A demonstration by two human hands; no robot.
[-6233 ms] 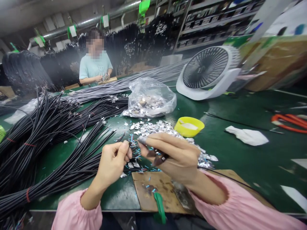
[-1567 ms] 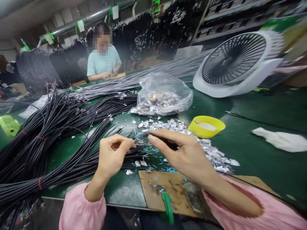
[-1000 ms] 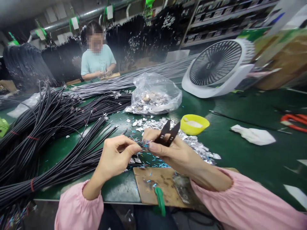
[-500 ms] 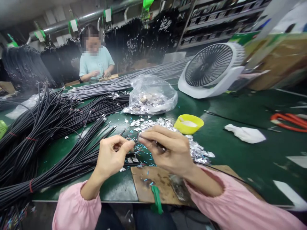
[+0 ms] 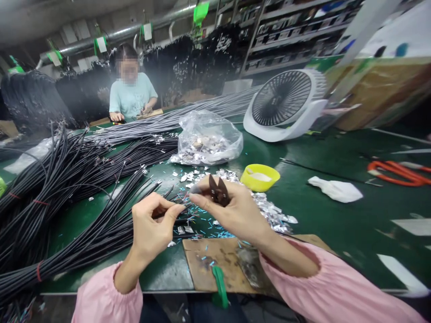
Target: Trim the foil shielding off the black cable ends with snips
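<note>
My left hand (image 5: 151, 224) is closed in a pinch over the table, its thumb and forefinger on the end of a thin black cable that mostly hides behind the fingers. Just right of it, my right hand (image 5: 240, 208) wraps round small dark wire cutters (image 5: 219, 194). Their blades point up and stand apart; the handles are hidden in the palm. A grey covering shows on one right fingertip, close to the left fingertips. Below and behind both hands lie blue wire scraps (image 5: 225, 234) and silvery foil scraps (image 5: 274, 213).
Bundles of black cables (image 5: 90, 237) cover the left side. Behind the hands are a clear bag of scraps (image 5: 210, 139), a yellow dish (image 5: 260, 177) and a white fan (image 5: 286, 103). Orange-handled scissors (image 5: 397, 172) lie right. A cardboard sheet (image 5: 202, 251) lies in front. A co-worker (image 5: 133, 96) sits opposite.
My right hand has turned, so the cutters' blades now show upright. My left hand has shifted slightly left and down. The view has tilted a little; the co-worker's hands have moved lower and apart.
</note>
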